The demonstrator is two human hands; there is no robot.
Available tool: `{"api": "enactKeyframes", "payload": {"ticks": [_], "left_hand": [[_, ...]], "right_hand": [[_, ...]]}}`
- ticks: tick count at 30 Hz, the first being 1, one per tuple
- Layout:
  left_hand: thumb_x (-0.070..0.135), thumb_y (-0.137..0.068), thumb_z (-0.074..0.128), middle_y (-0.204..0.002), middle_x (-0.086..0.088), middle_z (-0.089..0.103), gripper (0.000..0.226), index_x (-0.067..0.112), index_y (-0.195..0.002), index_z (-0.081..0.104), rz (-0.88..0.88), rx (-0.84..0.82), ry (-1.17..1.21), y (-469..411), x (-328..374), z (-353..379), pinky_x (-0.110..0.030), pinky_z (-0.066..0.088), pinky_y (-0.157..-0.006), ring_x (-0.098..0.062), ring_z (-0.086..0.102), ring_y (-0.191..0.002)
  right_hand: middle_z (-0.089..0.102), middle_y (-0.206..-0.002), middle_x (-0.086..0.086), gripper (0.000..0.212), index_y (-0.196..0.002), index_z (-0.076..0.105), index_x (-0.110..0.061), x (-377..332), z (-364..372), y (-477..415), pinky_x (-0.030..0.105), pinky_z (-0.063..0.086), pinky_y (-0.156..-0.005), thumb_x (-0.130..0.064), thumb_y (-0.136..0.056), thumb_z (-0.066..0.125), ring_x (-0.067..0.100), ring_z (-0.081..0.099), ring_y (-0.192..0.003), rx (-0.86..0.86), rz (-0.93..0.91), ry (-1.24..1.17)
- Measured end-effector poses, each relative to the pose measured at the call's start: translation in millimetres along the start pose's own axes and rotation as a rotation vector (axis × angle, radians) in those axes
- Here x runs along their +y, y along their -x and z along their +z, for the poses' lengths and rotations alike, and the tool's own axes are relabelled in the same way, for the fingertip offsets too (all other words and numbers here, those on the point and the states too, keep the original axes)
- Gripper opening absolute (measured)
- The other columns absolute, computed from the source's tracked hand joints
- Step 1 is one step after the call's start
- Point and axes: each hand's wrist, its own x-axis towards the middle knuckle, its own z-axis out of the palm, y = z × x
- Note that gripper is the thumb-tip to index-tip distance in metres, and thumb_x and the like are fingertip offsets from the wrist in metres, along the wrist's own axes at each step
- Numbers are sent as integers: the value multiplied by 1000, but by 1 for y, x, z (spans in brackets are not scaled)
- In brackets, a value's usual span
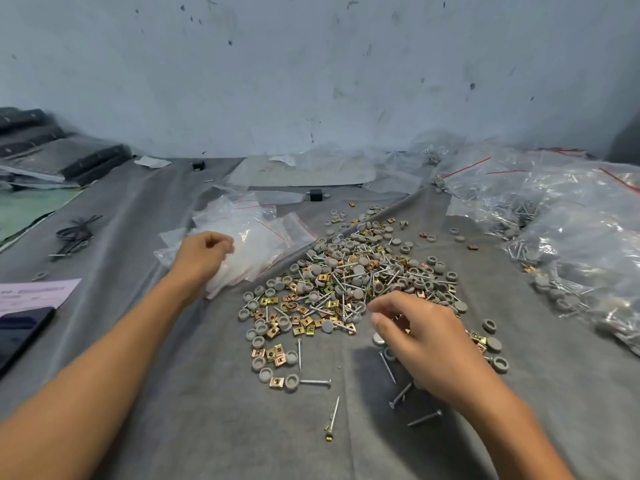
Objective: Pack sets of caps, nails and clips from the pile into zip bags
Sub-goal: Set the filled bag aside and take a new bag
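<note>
So from the head view we've got the pile [346,282] of grey caps, nails and gold clips sitting mid-counter on the grey cloth [194,393], with a few strays spilled toward the near edge. Our left hand [204,252] is down on the stack of empty zip bags [252,237] just left of the pile, fingers curled in, but we honestly can't tell if it's pinching one. Our right hand [426,337] hovers over the pile's near-right fringe, fingers loosely bent, thumb and forefinger apart, nothing visibly gripped. Filled bags [571,220] heap along the right edge, and a phone [20,327] lies at the left edge.
</note>
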Motion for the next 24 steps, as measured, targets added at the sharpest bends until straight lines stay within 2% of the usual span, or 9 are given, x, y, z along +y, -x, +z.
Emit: {"api": "enactKeyframes", "payload": {"ticks": [2, 4, 8, 11, 14, 16, 18, 21, 24], "left_hand": [[10, -96, 64, -98, -7, 71, 14, 20, -87, 69, 89, 96, 94, 11, 20, -9, -28, 49, -69, -15, 57, -77], [12, -92, 71, -84, 0, 72, 13, 22, -84, 71, 195, 116, 238, 33, 49, -14, -21, 52, -63, -9, 60, -67], [19, -89, 75, -65, 5, 65, 10, 12, -87, 69, 302, -76, 369, 102, 88, -3, -17, 48, -49, -6, 57, -53], [21, -90, 71, -59, -1, 57, 13, 13, -85, 62, 328, -261, 409, 151, 94, 22, -20, 42, -41, -11, 50, -46], [27, -88, 72, -59, -3, 56, 13, 21, -81, 64, 334, -278, 423, 172, 91, 40, -23, 41, -45, -9, 49, -51], [26, -87, 74, -65, -13, 61, 13, 21, -80, 65, 349, -242, 403, 175, 88, 45, -26, 42, -50, -11, 51, -56], [27, -85, 75, -63, -13, 60, 15, 18, -81, 64, 323, -259, 428, 176, 85, 48, -22, 40, -47, -10, 50, -54], [34, -80, 73, -63, 1, 62, 19, 16, -84, 67, 200, -413, 526, 177, 79, 48, -19, 39, -38, -8, 50, -45], [22, -85, 75, -73, 2, 66, 3, 24, -88, 77, 88, -605, 664, 174, 73, 38, -19, 48, -45, -7, 58, -56]], "right_hand": [[66, -95, -29, 11, -105, 67, -39, -2, 0, 0, 17, 45, -74, -37, -99, 59, -8, 59, -93, 6, -3, -27], [68, -92, -28, 11, -106, 69, -38, -5, 0, 1, 15, 46, -73, -34, -99, 61, -6, 61, -92, 27, -5, -111], [71, -83, -14, 9, -102, 74, -31, -26, 3, 2, 17, 46, -64, -27, -98, 67, 4, 64, -73, 133, -23, -471], [73, -84, -5, 11, -101, 73, -25, -51, 11, 6, 24, 52, -67, -29, -91, 74, 7, 66, -76, 124, -32, -777], [76, -89, 5, 26, -106, 72, -17, -58, 17, 8, 39, 58, -74, -28, -85, 83, 17, 70, -81, 96, -4, -844], [77, -90, 6, 29, -106, 73, -15, -54, 15, 8, 34, 58, -72, -31, -83, 83, 13, 69, -80, 67, 23, -874], [77, -91, 6, 29, -104, 74, -16, -50, 12, 9, 29, 56, -72, -30, -81, 81, 9, 68, -81, 2, 46, -928], [77, -88, 8, 12, -98, 74, -12, -46, 14, 9, 24, 55, -67, -13, -87, 80, 9, 67, -77, -37, 52, -941], [69, -72, 6, 6, -91, 74, -7, -46, 16, 9, 21, 51, -58, -9, -94, 70, 9, 60, -64, 30, 74, -984]]}}
